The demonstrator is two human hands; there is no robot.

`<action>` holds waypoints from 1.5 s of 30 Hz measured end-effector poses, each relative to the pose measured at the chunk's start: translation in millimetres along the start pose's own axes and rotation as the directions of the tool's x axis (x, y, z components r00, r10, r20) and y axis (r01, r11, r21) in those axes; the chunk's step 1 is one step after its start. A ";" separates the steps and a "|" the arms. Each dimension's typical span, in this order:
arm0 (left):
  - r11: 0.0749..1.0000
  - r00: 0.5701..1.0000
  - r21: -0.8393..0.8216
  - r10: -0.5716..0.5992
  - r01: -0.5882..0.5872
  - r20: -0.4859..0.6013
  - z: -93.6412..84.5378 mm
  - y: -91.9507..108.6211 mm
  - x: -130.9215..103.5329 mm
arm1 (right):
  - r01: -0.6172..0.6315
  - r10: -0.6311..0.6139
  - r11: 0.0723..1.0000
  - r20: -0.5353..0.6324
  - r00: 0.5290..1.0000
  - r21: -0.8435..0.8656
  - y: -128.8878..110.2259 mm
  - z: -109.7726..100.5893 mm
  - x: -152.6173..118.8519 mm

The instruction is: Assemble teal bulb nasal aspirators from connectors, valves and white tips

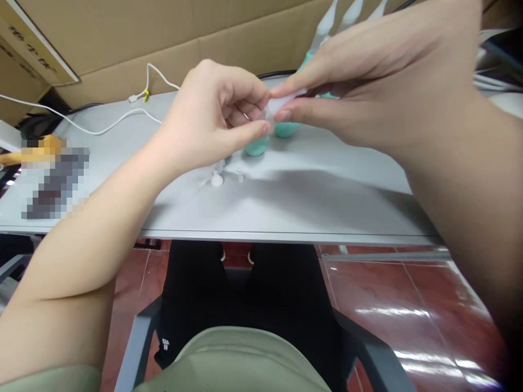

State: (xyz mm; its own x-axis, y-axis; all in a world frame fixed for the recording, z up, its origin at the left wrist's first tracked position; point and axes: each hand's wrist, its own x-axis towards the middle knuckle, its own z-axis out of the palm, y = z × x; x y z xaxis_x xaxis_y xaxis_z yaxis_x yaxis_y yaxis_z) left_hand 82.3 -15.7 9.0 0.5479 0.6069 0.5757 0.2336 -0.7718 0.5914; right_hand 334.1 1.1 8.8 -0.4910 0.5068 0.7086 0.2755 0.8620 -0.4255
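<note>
My left hand [216, 111] is curled around the upper part of a small bottle, whose teal lower part [257, 147] shows beneath the fingers. In a thumb-and-finger pinch, my right hand [359, 81] holds a translucent white nozzle tip [288, 100] at the bottle's top. Whether the nozzle is seated on the neck is hidden by the fingers. Another teal container [287, 129] stands just behind, partly covered. Farther back, several white pointed nozzles [328, 19] rise above my right hand. Small white pieces [217, 178] lie on the grey table [286, 212] below my left hand.
Cardboard [163, 32] walls off the table's back. A white cable [102, 130] runs across the left side, near a blurred dark object [57, 182] and a yellow item [51, 146]. Dark chair armrests [139, 337] flank my lap.
</note>
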 end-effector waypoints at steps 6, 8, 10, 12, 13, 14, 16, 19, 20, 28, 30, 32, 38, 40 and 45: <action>1.000 0.999 -0.028 0.005 -0.006 -0.046 1.5 -5.8 0.6 | 0.046 -0.047 0.997 0.001 0.999 0.068 0.3 -0.8 6.5; 1.000 0.994 -0.008 -0.001 0.000 -0.109 1.5 -10.5 0.8 | 0.031 -0.029 0.996 -0.018 0.999 0.086 -2.5 -0.5 4.0; 1.000 0.989 -0.004 -0.012 0.012 -0.145 1.0 -16.1 1.6 | -0.004 0.009 0.993 -0.045 0.999 0.118 -7.4 -0.3 -0.7; 0.999 0.990 -0.028 -0.026 0.022 -0.142 0.1 -22.3 3.4 | -0.048 0.055 0.986 -0.042 0.998 0.159 -13.4 -1.1 -5.5; 0.999 0.991 -0.047 -0.018 0.012 -0.134 -0.5 -25.1 4.5 | -0.067 0.073 0.982 -0.027 0.997 0.176 -16.2 -2.0 -7.3; 0.998 0.992 -0.067 -0.010 0.001 -0.123 -1.0 -27.5 5.5 | -0.091 0.092 0.979 -0.001 0.996 0.185 -18.6 -3.2 -8.4; 0.993 0.995 -0.115 -0.006 -0.005 -0.099 -2.2 -29.6 6.8 | -0.148 0.135 0.971 0.080 0.988 0.187 -20.8 -6.3 -9.0; 0.982 0.997 -0.186 -0.041 0.027 -0.072 -3.9 -25.8 5.9 | -0.209 0.145 0.953 0.272 0.951 0.222 -15.7 -11.4 -7.0; 0.978 0.996 -0.202 -0.060 0.045 -0.070 -4.2 -23.5 5.1 | -0.208 0.126 0.952 0.334 0.934 0.224 -12.1 -12.6 -6.2; 0.967 0.996 -0.255 -0.044 0.022 -0.083 -3.0 -13.8 3.8 | -0.247 0.129 0.963 0.613 0.779 0.111 9.5 -3.4 -7.0; 0.973 0.996 -0.227 -0.051 0.033 -0.073 -2.8 -12.0 4.0 | -0.240 0.149 0.969 0.647 0.747 0.054 11.3 2.8 -8.4; 0.979 0.996 -0.195 -0.066 0.052 -0.067 -2.9 -9.1 3.9 | -0.225 0.160 0.974 0.674 0.721 0.009 13.2 6.9 -9.6; 0.982 0.994 -0.169 -0.098 0.089 -0.043 -4.0 1.7 1.9 | -0.279 0.227 0.960 0.628 0.744 -0.016 4.1 -4.3 -8.8; 0.980 0.992 -0.163 -0.122 0.116 -0.029 -4.7 2.7 1.4 | -0.267 0.223 0.964 0.507 0.833 0.015 -5.7 -8.6 -7.2; 0.981 0.995 -0.168 -0.102 0.099 -0.006 -6.9 -6.2 2.1 | -0.231 0.226 0.963 0.049 0.973 0.142 -17.3 -1.0 -5.0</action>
State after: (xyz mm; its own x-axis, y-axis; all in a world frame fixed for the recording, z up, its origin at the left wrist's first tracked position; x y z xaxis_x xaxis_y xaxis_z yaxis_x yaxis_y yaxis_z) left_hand 76.4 -8.3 10.4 0.5163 0.6833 0.5162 0.1487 -0.6652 0.7317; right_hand 332.7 -16.4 13.2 -0.4564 0.6871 0.5654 0.2608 0.7108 -0.6533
